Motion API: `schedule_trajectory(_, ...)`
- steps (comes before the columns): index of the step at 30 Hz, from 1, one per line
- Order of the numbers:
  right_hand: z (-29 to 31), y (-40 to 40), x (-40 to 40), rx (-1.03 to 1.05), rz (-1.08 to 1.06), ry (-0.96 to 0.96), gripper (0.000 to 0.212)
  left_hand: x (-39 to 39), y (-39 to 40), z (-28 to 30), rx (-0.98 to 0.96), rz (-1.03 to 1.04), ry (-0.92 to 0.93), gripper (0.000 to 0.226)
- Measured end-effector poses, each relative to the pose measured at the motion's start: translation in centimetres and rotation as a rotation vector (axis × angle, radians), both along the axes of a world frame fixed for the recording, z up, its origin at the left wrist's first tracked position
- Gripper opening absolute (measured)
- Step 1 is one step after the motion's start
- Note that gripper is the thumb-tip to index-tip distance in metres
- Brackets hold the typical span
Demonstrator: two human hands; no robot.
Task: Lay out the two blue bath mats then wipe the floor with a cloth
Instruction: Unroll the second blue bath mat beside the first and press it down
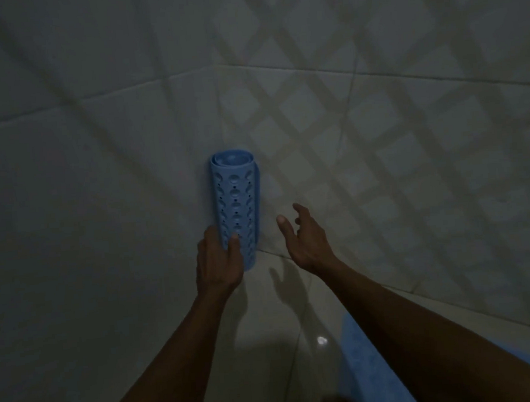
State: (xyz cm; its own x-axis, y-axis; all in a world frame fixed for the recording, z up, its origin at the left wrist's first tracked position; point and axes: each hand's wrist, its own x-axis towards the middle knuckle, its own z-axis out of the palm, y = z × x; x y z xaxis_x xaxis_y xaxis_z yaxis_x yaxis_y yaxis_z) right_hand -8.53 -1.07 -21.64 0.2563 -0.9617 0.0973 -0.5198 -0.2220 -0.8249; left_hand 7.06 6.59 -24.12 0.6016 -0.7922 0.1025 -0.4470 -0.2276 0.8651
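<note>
A rolled blue bath mat [237, 199], dotted with suction cups and small holes, stands upright in the corner where two tiled walls meet. My left hand [219, 259] grips its lower part, thumb across the front. To the right of the roll, not touching it, my right hand [304, 237] hovers with its fingers spread. A second blue mat [368, 369] lies flat on the floor at the lower right, partly hidden under my right forearm. No cloth is in view.
Pale tiled walls [97, 149] close in on the left and right of the corner. The glossy floor tiles [275, 319] carry a light reflection and my hands' shadows. The room is dim.
</note>
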Motion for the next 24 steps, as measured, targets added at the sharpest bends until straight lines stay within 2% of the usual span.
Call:
schedule_trajectory(3, -0.3, -1.8, 1.8, 0.011, 0.026, -0.017, 0.074, 1.4, -1.9, 0.7, -0.011, 0.037, -0.02, 0.068)
schedule_trajectory(9, -3.2, -7.0, 6.5, 0.034, 0.033, -0.1, 0.082, 3.7, -7.1, -1.4, -0.052, -0.009, -0.13, 0.074)
schedule_trajectory(12, -4.5, -9.7, 8.3, 0.047, 0.045, -0.15, 0.085, 4.6, -10.3, -2.4, -0.109, -0.003, -0.107, 0.074)
schedule_trajectory(17, -5.9, -12.9, 10.7, 0.093, 0.042, -0.257, 0.085, 5.5, -14.0, -4.3, -0.174, -0.003, -0.047, 0.061)
schedule_trajectory(21, -6.5, -13.7, 12.1, 0.156, -0.023, -0.361, 0.103, 5.5, -15.3, -4.4, -0.197, -0.004, 0.007, 0.063)
schedule_trajectory(24, -6.4, -14.3, 12.6, 0.138, -0.029, -0.363, 0.091, 6.4, -16.3, -5.3, -0.213, 0.02, -0.023, 0.069)
